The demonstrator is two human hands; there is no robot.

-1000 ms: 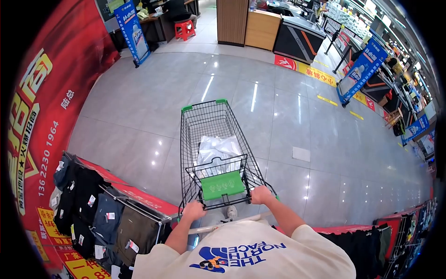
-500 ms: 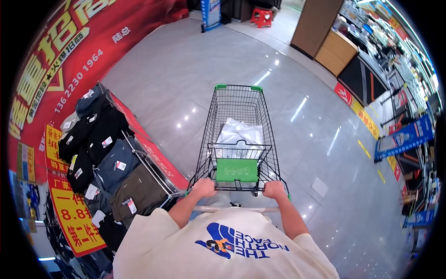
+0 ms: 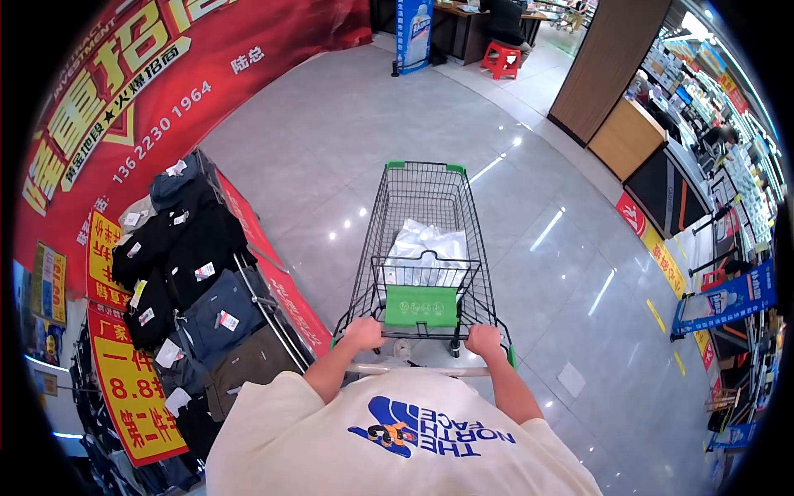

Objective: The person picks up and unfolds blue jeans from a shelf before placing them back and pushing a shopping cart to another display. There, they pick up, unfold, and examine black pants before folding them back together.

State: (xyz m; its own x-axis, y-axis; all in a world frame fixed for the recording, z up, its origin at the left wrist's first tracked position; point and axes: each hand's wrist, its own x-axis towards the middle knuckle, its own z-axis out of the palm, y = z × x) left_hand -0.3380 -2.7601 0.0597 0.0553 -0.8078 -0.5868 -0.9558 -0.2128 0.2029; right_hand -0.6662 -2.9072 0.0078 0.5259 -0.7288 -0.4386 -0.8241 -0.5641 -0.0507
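Note:
A black wire shopping cart (image 3: pixel 372 223) with green corner caps stands straight in front of me. My left hand (image 3: pixel 362 333) is wrapped round the left part of its handlebar. On the right part of the bar, my right hand (image 3: pixel 484 338) is closed in the same way. Between the hands sits a green panel (image 3: pixel 421 307) with faint white print. Inside the basket lies a whitish, shiny plastic bag (image 3: pixel 428 248); what it contains I cannot make out.
To the left is a rack of folded trousers (image 3: pixel 219 310) with tags, beside a yellow sale sign (image 3: pixel 136 397). A red banner wall (image 3: pixel 273 58) runs behind it. Ahead, a person (image 3: pixel 504 21) sits on a red stool (image 3: pixel 500 60). Counters (image 3: pixel 626 136) line the right.
The surroundings have shifted to the right and slightly down in view, and the seated person now shows more. Both hands keep their hold on the cart's handlebar.

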